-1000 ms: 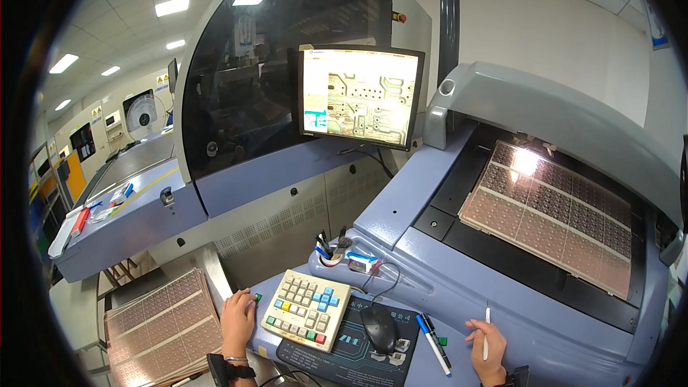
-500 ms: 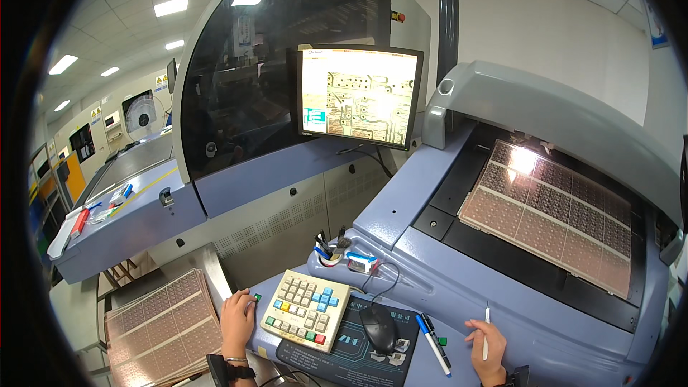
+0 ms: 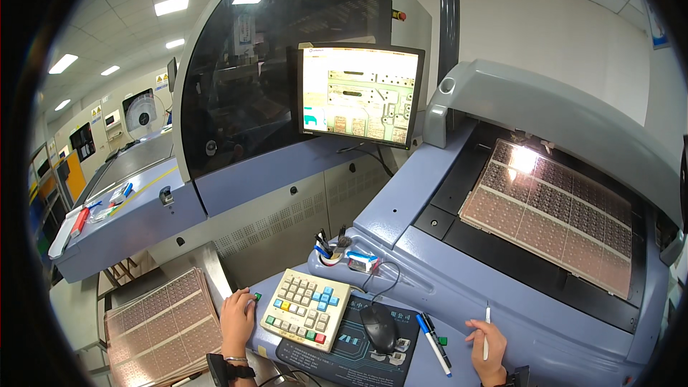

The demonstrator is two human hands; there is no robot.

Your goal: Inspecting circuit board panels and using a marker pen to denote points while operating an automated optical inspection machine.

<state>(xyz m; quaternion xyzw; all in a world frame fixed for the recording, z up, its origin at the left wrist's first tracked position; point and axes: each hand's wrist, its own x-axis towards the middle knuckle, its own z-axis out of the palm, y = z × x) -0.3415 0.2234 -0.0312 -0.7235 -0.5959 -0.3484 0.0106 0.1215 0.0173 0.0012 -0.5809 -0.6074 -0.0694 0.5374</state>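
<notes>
My left hand (image 3: 238, 321) rests at the left edge of the blue-grey console, fingers stretched out and holding nothing. A fingertip touches or lies right beside a small green button (image 3: 258, 297). To the right of that hand sits a cream keypad (image 3: 307, 309) with coloured keys. My right hand (image 3: 487, 351) is closed round a slim white pen-shaped tool (image 3: 487, 335), its thin dark tip pointing up. Another green button (image 3: 442, 341) lies left of this hand, next to a blue-and-white marker (image 3: 434, 344) and a black pen. Ahead, a monitor (image 3: 358, 97) shows a magnified circuit board.
A copper-coloured circuit panel (image 3: 548, 216) lies on the black machine bed under a raised grey cover (image 3: 552, 107). A stack of similar panels (image 3: 163, 330) is at lower left. A black mouse (image 3: 379, 328) rests on a dark mat (image 3: 344, 367). Behind it stands a pen cup (image 3: 329, 258).
The magnified picture on the monitor now shows a different part of the board, and its small inset has changed too. Both hands stay where they were.
</notes>
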